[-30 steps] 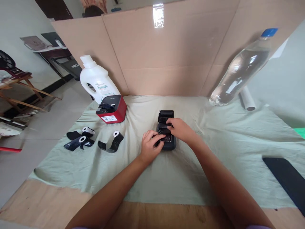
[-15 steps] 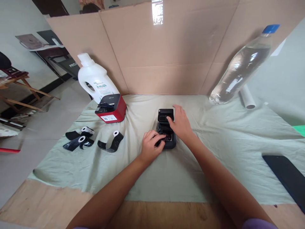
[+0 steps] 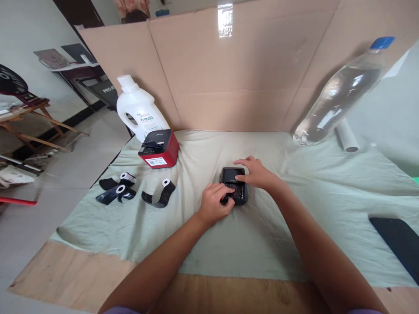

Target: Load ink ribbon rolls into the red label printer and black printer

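Note:
A small black label printer lies on the pale green cloth in the middle, its lid now down. My left hand grips its near left side with curled fingers. My right hand lies on top of its lid, fingers pressing down on it. Part of the printer is hidden under both hands.
A red and black printer and a white detergent bottle stand at the back left. Three black label rolls lie left. A clear water bottle leans on the cardboard wall. A white tube and a dark flat object lie right.
The printer's lid, which stood open, has been pushed down by my right hand. My left hand has kept its hold on the printer's side.

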Motion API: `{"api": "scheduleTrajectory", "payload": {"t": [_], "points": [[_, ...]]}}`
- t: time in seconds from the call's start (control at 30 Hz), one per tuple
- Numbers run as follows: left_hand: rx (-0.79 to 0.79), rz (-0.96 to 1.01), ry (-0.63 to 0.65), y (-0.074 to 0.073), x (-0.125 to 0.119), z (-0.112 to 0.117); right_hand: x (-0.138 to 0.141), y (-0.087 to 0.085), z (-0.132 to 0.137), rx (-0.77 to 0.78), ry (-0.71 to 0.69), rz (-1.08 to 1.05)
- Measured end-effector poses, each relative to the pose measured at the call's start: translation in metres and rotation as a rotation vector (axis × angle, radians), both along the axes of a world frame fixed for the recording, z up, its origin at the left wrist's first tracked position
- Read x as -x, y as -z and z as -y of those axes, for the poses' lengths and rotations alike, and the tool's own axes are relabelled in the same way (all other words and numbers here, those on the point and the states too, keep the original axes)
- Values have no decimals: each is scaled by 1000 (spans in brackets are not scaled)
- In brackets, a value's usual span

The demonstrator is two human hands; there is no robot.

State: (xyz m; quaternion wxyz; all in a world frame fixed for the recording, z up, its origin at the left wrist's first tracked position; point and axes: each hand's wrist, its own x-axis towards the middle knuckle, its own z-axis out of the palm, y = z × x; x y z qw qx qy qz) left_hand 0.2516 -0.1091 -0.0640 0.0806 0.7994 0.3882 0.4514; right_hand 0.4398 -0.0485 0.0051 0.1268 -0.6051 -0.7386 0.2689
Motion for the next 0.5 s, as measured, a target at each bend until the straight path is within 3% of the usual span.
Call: {"api": "scheduleTrajectory", "payload": {"t": [0.1, 0.23, 0.4, 0.5], "points": [[40, 18, 26, 0, 3, 0, -2, 8, -6, 151, 47, 0], [177, 74, 11, -1, 8, -3, -6, 11, -11, 228, 98, -75], [367, -152, -3, 4, 5, -5, -2, 3, -2, 484, 193, -260], [422, -188, 0, 7, 6, -3, 6, 2, 11, 436, 235, -363]]}}
